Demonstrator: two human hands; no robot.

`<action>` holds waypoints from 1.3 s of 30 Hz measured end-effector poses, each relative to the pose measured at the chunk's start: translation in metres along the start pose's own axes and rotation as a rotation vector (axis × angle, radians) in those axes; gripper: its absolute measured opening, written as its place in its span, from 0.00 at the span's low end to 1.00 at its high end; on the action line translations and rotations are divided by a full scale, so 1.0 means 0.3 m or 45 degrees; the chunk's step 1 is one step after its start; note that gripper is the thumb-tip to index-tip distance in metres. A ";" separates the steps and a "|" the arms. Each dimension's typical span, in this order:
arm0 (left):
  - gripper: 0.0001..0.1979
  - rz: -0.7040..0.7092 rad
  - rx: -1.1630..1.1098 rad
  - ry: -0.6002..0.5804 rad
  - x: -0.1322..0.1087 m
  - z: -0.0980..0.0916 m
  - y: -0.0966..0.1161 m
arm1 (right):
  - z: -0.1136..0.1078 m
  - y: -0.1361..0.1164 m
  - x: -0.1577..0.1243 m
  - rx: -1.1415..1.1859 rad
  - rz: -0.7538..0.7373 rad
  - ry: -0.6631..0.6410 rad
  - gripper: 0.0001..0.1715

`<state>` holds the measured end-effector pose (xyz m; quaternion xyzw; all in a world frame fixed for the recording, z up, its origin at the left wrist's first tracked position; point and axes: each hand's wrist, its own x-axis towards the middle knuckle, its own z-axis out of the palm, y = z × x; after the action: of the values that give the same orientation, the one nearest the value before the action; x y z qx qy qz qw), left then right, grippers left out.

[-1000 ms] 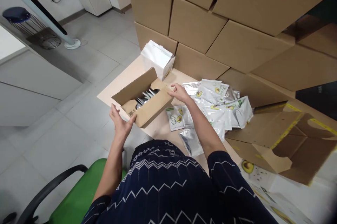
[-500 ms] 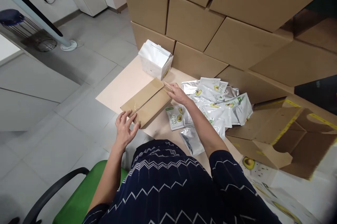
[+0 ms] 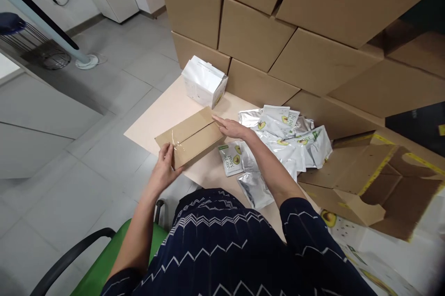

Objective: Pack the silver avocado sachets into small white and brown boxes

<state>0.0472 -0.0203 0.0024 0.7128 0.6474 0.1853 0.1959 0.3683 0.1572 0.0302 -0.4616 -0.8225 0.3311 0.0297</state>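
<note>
A flat brown cardboard box (image 3: 191, 136) lies on the pale table, its top flaps folded in to a seam along the middle. A glossy strip, perhaps clear tape, glints near the left end of that seam. My left hand (image 3: 166, 168) grips the box's near left corner, fingers bent over the top and thumb along the front edge. At the right end, my right hand (image 3: 231, 128) rests with fingers stretched flat over the flap's edge. Just beside the right forearm spreads a pile of white and silver pouches (image 3: 278, 136) printed with avocados.
A white printed carton (image 3: 203, 83) stands behind the box at the table's far edge. Large brown cartons (image 3: 255, 32) are stacked along the back. An open carton (image 3: 378, 185) lies to the right. A green chair (image 3: 114, 254) is at the lower left.
My left hand has shifted from spread fingers on top to a grip round the corner. The right fingers have straightened over the flap. The box has moved slightly left.
</note>
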 end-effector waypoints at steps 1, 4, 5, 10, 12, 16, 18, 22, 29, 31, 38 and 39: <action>0.48 0.025 -0.008 -0.035 0.035 -0.031 -0.038 | 0.009 -0.010 -0.001 0.019 0.004 -0.012 0.40; 0.48 0.049 -0.009 -0.097 0.175 -0.120 -0.139 | 0.049 -0.043 -0.009 0.152 0.039 0.014 0.41; 0.48 0.032 0.014 -0.108 0.229 -0.143 -0.160 | 0.067 -0.055 -0.012 0.210 0.042 0.031 0.42; 0.51 -0.037 0.278 -0.145 0.506 -0.202 -0.153 | 0.170 -0.129 0.017 0.450 0.076 0.181 0.59; 0.49 -0.099 0.395 -0.092 0.596 -0.197 -0.116 | 0.203 -0.165 0.055 0.499 0.136 0.292 0.65; 0.43 -0.245 0.505 0.034 0.697 -0.141 -0.019 | 0.232 -0.217 0.153 0.503 0.303 0.412 0.66; 0.43 -0.221 0.518 0.026 0.709 -0.093 0.037 | 0.229 -0.226 0.197 0.480 0.373 0.429 0.65; 0.43 -0.027 0.477 -0.111 0.695 -0.001 0.139 | 0.199 -0.228 0.257 0.450 0.445 0.460 0.64; 0.45 0.037 0.408 -0.133 0.721 0.027 0.173 | 0.179 -0.176 0.124 0.641 0.269 0.397 0.55; 0.45 0.045 0.379 -0.129 0.741 0.025 0.171 | 0.225 -0.142 -0.021 0.688 0.212 0.377 0.48; 0.43 0.096 0.280 -0.103 0.788 0.039 0.178 | 0.346 -0.009 -0.766 0.546 0.926 1.279 0.21; 0.43 0.099 0.279 -0.099 0.789 0.041 0.175 | 0.334 0.017 -0.870 0.450 1.087 1.499 0.23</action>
<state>0.1203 0.2105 0.0216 0.7611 0.6277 0.0931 0.1342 0.4860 -0.0960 0.0163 -0.8299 -0.3545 0.1392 0.4076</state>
